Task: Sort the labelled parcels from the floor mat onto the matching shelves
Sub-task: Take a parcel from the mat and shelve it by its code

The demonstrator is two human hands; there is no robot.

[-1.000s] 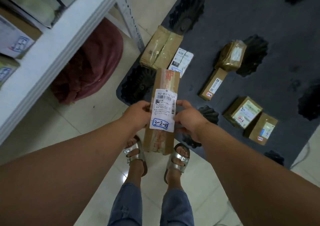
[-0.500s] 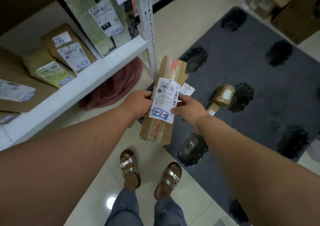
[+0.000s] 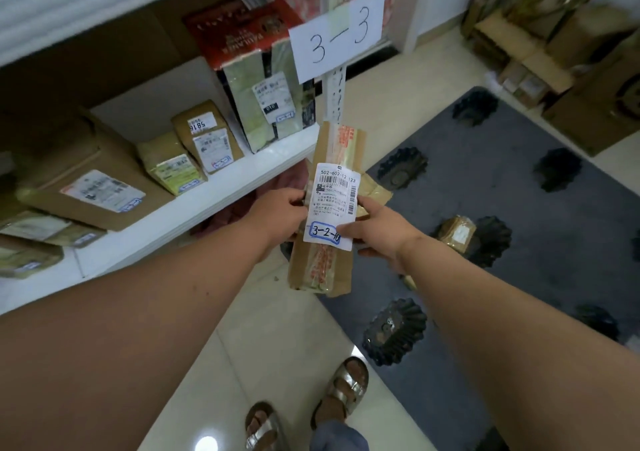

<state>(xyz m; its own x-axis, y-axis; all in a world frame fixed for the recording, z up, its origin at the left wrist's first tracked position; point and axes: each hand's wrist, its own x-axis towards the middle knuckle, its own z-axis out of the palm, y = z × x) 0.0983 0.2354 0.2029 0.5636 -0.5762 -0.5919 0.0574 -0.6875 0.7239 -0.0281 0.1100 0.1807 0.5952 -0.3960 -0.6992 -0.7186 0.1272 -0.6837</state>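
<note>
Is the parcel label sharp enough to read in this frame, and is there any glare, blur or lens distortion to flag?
Head view: the handwritten 3-2-10 on the parcel is legible, its fine print is not; the shelf sign reads 3-3. A bright ceiling-light glare spot sits on the floor tile. Boxes at the far left and top right edges are smeared; wide-angle bowing curves the shelf edge.

Held parcel (image 3: 325, 208), frame centre: label (image 3: 331, 203) printed "502-602-12 123", handwritten "3-2-10" circled blue. Paper sign (image 3: 337, 31) on shelf post, upper centre: "3-3". Shelf box (image 3: 206, 135), left of centre: "5816".
</note>
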